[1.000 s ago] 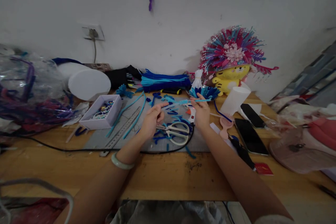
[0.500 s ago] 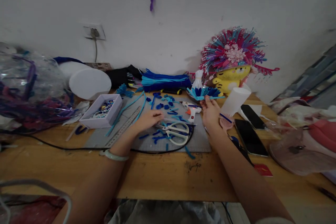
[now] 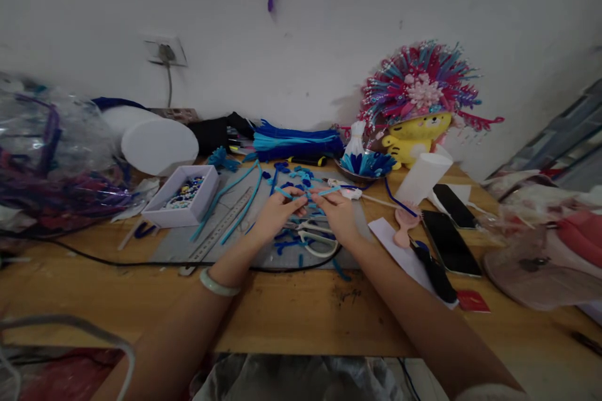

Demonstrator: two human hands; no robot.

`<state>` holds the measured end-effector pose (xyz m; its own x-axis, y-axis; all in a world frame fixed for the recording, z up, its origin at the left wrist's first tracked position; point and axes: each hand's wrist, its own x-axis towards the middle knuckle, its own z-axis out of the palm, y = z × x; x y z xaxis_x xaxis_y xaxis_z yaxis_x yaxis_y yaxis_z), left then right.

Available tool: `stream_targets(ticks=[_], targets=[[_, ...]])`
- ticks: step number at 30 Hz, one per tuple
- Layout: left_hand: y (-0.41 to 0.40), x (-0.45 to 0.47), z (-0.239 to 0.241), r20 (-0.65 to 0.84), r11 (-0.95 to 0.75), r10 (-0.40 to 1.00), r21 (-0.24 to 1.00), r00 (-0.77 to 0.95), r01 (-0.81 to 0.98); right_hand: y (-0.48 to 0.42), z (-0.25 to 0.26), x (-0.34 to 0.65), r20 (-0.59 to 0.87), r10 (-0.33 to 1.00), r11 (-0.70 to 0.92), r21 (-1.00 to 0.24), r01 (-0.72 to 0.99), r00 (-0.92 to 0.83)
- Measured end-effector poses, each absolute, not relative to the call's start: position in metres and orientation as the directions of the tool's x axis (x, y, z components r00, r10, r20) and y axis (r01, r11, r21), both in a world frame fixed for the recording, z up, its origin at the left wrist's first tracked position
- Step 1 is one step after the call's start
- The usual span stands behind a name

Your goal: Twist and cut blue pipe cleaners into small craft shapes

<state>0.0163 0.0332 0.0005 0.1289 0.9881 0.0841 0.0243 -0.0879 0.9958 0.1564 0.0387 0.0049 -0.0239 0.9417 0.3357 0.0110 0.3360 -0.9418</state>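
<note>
My left hand (image 3: 283,210) and my right hand (image 3: 335,210) meet over the middle of the grey cutting mat (image 3: 360,244). Their fingertips are pinched on a light blue pipe cleaner (image 3: 329,190), whose ends stick out on either side; fingers cover its middle. Scissors with cream handles (image 3: 320,244) lie just under the hands, partly hidden. Dark and light blue pipe cleaner bits are scattered around them. Behind my right hand a white glue gun (image 3: 351,193) is mostly covered. Farther back, a bowl (image 3: 345,171) holds blue pipe cleaner pieces.
A white box of beads (image 3: 176,218) and a steel ruler (image 3: 221,225) lie to the left. A black cable (image 3: 141,263) crosses the table and mat. To the right are a pink comb (image 3: 402,232), phones (image 3: 450,244) and a white cylinder (image 3: 423,178). Pipe cleaner bundles (image 3: 296,141) lie by the wall.
My right hand has come left and nearer from the bowl with the light blue pipe cleaner. My left hand has shifted slightly right to meet it and now grips the pipe cleaner too.
</note>
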Motion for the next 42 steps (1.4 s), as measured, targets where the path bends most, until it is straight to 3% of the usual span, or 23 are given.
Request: stream_targets(ticks=[10, 12, 15, 18, 21, 28, 36, 42], targets=[[0.031, 0.022, 0.001, 0.039, -0.03, 0.998, 0.983, 0.045, -0.184, 0.04, 0.007, 0.154, 0.251, 0.956, 0.279, -0.937, -0.21, 0.15], [0.03, 0.022, 0.002, 0.027, -0.014, 0.999, 0.969, 0.047, -0.247, 0.043, 0.005, 0.156, 0.294, 0.943, 0.313, -0.943, -0.116, 0.154], [0.029, 0.022, 0.004, 0.009, 0.01, 0.999, 0.939, 0.054, -0.343, 0.044, 0.004, 0.164, 0.471, 0.88, 0.456, -0.874, 0.169, 0.062], [0.029, 0.022, 0.006, -0.035, 0.061, 0.997, 0.902, 0.068, -0.427, 0.044, 0.004, 0.172, 0.674, 0.725, 0.663, -0.629, 0.406, -0.14], [0.029, 0.023, 0.006, -0.091, 0.112, 0.994, 0.868, 0.067, -0.483, 0.045, 0.004, 0.175, 0.758, 0.596, 0.757, -0.42, 0.501, -0.265], [0.03, 0.026, 0.007, -0.132, 0.149, 0.989, 0.823, 0.07, -0.548, 0.047, 0.002, 0.178, 0.749, 0.513, 0.795, -0.232, 0.56, -0.418], [0.03, 0.026, 0.006, -0.125, 0.138, 0.99, 0.841, 0.06, -0.523, 0.047, 0.0, 0.178, 0.705, 0.534, 0.772, -0.181, 0.609, -0.468], [0.027, 0.022, 0.008, -0.047, 0.06, 0.998, 0.931, 0.047, -0.359, 0.041, 0.003, 0.175, 0.631, 0.575, 0.765, -0.19, 0.615, -0.52]])
